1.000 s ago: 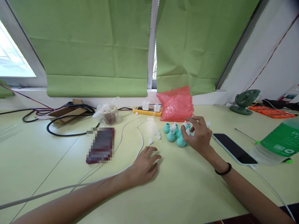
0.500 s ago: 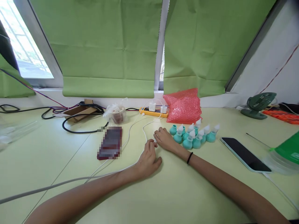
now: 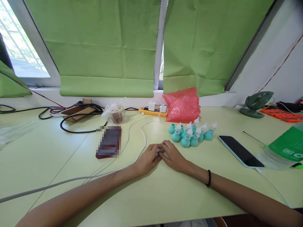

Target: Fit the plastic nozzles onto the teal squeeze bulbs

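In front of me my left hand point(image 3: 147, 160) and my right hand point(image 3: 176, 157) meet with their fingertips together. Between them is a small whitish piece point(image 3: 158, 150), mostly covered by the fingers, so its kind is unclear. Both hands are closed around it in a pinch. Just beyond my right hand stand several teal bulbs point(image 3: 185, 141), most with whitish pointed tips; one bulb point(image 3: 171, 128) at the left shows an uncapped round mouth. A white cable point(image 3: 132, 163) runs alongside my left forearm.
A dark red phone point(image 3: 109, 142) lies left, a charging phone point(image 3: 239, 151) right. Behind are a yellow power strip point(image 3: 153, 112), a pink bubble-wrap bag point(image 3: 182, 107), a bagged tape roll point(image 3: 116, 115) and black cables point(image 3: 78, 130). A green fan point(image 3: 257, 104) and green-labelled bottle point(image 3: 284, 148) stand right.
My right hand has moved back towards me from beside the teal bulbs, and its fingers now meet my left hand's at the whitish piece. The view has shifted slightly.
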{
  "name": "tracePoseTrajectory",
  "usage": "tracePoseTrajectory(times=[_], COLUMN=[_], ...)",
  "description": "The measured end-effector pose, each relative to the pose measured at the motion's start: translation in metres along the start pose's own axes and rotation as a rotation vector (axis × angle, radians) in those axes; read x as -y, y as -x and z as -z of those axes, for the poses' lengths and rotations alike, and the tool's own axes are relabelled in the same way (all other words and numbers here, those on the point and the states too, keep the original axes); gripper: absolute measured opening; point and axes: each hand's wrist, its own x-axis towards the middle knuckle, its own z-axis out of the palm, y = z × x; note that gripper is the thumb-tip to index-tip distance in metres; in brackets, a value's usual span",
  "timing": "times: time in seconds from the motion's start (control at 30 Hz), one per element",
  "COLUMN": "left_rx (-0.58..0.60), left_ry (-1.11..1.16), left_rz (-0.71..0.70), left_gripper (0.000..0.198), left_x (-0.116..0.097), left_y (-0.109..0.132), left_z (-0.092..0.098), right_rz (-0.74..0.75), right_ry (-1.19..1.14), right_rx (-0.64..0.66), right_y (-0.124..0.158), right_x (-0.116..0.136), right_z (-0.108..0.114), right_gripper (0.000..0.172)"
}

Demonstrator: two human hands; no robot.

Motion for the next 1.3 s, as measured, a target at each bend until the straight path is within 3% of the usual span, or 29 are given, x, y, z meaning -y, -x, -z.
tracePoseTrajectory(times=[0.27,0.5,0.77,0.9,1.07,1.3], left_rx=[0.031,-0.075,-0.171,-0.252,-0.163,-0.105], left_ry=[-0.044,-0.042,0.027,0.042,0.051,0.016], left_rz=[-0.015,0.055,0.17,0.252,0.193,0.173], left_gripper=[0.024,0.03,0.029,0.031,0.044,0.037], left_x=[-0.027,-0.008,-0.005,0.0,0.001,-0.003], left_y=[0.004,-0.007,-0.005,-0.007,-0.007,-0.004], left_z=[-0.013,-0.011,-0.005,-0.005,-0.006,-0.006], right_rz=[0.089,0.075,-0.031,-0.034,0.021,0.079], right_ry=[-0.201,-0.266,-0.315,-0.318,-0.33,-0.292], right_rx=[0.031,-0.051,-0.113,-0.173,-0.132,-0.095], right_y=[0.03,0.025,0.015,0.013,0.013,0.013], right_x=[-0.001,-0.01,-0.023,-0.025,-0.021,-0.023], right_z=[0.02,0.016,0.012,0.011,0.012,0.013], right_gripper=[0.013,0.03,0.018,0.023,0.03,0.038])
